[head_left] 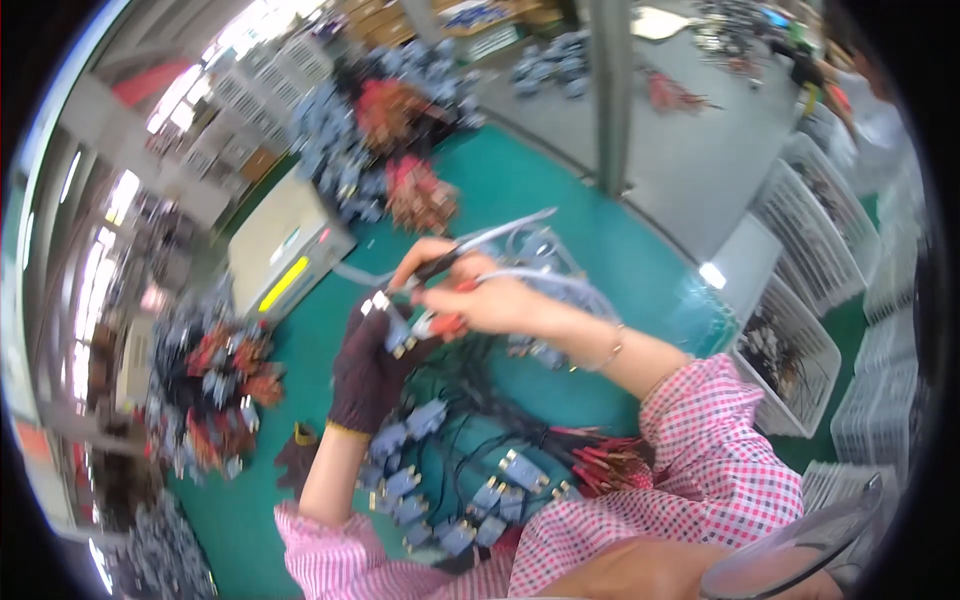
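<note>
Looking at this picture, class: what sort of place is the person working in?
Probably an electronics assembly workshop. Heaps of small grey wired parts cover a green bench, a beige box instrument stands nearby, and white baskets hold more parts.

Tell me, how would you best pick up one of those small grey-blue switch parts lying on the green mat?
Judging loosely, take a grey-blue switch part by its boxy body, fingers on the two long flat sides, coming from straight above. Its black wires trail off one end into a tangle, so the body offers the firmer, clearer hold.
</note>
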{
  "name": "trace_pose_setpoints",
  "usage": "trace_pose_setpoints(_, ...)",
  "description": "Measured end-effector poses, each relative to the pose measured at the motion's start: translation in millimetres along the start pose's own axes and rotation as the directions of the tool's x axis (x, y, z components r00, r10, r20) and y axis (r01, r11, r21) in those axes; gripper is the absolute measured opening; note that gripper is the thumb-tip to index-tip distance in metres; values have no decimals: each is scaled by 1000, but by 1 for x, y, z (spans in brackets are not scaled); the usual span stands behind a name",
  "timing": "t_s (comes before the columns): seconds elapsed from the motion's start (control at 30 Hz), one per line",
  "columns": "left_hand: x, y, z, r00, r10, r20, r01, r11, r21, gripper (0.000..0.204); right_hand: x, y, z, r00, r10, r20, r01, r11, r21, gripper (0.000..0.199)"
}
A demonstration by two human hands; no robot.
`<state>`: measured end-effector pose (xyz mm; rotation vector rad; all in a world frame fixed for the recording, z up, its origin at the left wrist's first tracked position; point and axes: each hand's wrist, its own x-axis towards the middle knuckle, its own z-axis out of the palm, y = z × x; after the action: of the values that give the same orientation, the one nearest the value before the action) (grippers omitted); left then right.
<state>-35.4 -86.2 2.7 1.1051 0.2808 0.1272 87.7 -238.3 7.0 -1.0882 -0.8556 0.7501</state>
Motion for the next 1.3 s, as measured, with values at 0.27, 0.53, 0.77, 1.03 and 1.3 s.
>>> trace_pose_setpoints(0.27, -3, -12, -6, 997, 55, 55, -48, 993, -108, 45, 1, 16, 6, 994, 83, 77, -82, 997, -15, 18)
trace_pose_setpoints(0.53, -4, -13, -9, 999, 29, 40, -26, 997, -71, 52, 2, 18, 3, 991, 110, 76, -106, 993, -57, 21)
trace_pose_setpoints(0.77, -5, -15, -7, 999, 33, 5, -33, 999, 4, 55, 4, 12, 2, 987, 104, 121, -93, 991, -96, 21)
trace_pose_setpoints(1.03, 0, -12, 2, 995, 45, 91, -44, 999, -15, 56, 5, 3, -1, 990, 117, 78, -103, 980, -170, 22)
trace_pose_setpoints(1.3, -3, -13, 1, 999, 48, 22, -49, 998, 28, 53, 3, 1, 1, 993, 102, 64, -93, 986, -137, 23)
